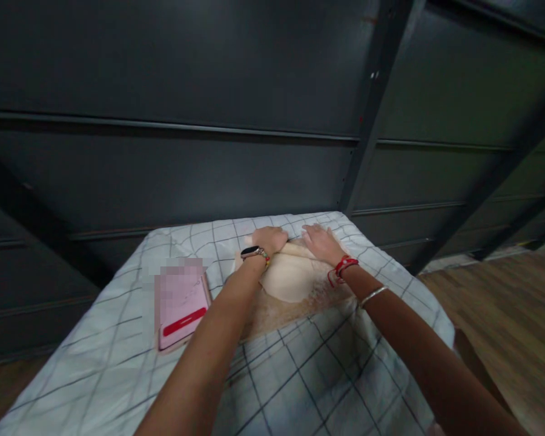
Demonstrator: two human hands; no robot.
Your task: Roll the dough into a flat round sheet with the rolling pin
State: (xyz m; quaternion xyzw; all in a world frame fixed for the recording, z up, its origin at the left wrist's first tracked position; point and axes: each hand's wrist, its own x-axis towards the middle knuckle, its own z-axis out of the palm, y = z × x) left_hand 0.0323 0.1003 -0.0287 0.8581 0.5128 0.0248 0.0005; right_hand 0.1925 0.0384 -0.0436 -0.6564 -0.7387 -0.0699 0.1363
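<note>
A round, flattened sheet of pale dough point(288, 280) lies on a floured wooden board point(266, 318). Across the dough's far edge runs a light rolling pin point(296, 250). My left hand point(269, 238), with a watch at the wrist, curls closed over the pin's left end. On the pin's right end rests my right hand point(323, 243), its fingers fairly straight and apart. Both hands partly cover the pin, so its ends are hidden.
A white cloth with dark grid lines point(118, 351) covers the table. Left of the board lies a pink-screened phone point(184, 303), partly blurred out. A dark metal wall point(200, 181) stands behind the table; wooden floor point(499, 303) shows at right.
</note>
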